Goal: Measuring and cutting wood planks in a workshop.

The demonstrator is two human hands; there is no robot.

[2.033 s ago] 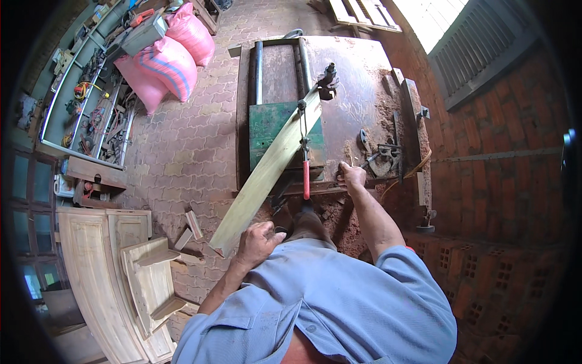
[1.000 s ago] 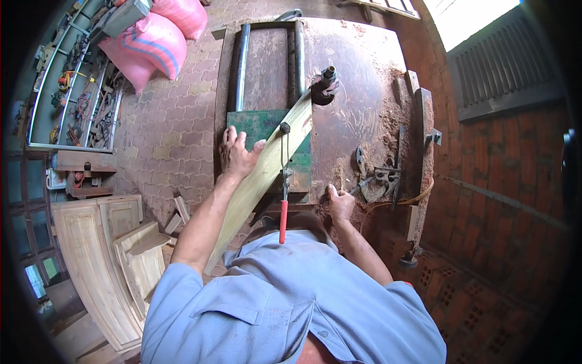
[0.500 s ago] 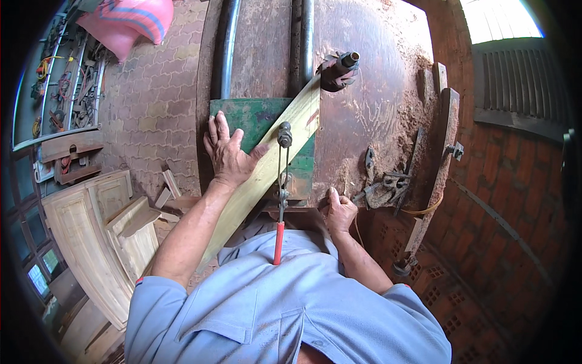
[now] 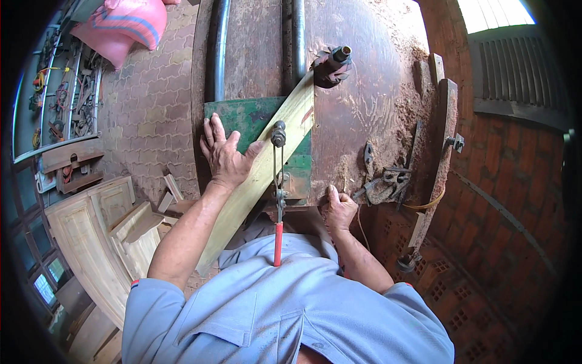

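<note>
My left hand [image 4: 225, 151] lies with fingers spread on a green sliding plate [image 4: 233, 110], its thumb against a pale wooden board [image 4: 267, 159]. The board runs slantwise across the plate, its far end close to a dark toothed cutter head [image 4: 332, 68] on an upright spindle. A toggle clamp [image 4: 278, 138] with a red handle [image 4: 278, 244] sits over the board, its rubber-like tip pressing down on it. My right hand [image 4: 339, 209] is curled closed at the front edge of the work table [image 4: 357, 121], thumb on top. Its fingertips are partly hidden.
Two metal rails [image 4: 221, 54] run away behind the plate. Sawdust, a pile of metal parts [image 4: 388, 182] and a dusty wooden fence [image 4: 439, 158] lie on the right. Pale wooden panels [image 4: 91, 236] lean at the left; a pink sack [image 4: 124, 27] rests on the paved floor.
The whole view has shifted slightly, so the table appears a little further left. Both hands, the board and the clamp hold nearly the same places relative to each other.
</note>
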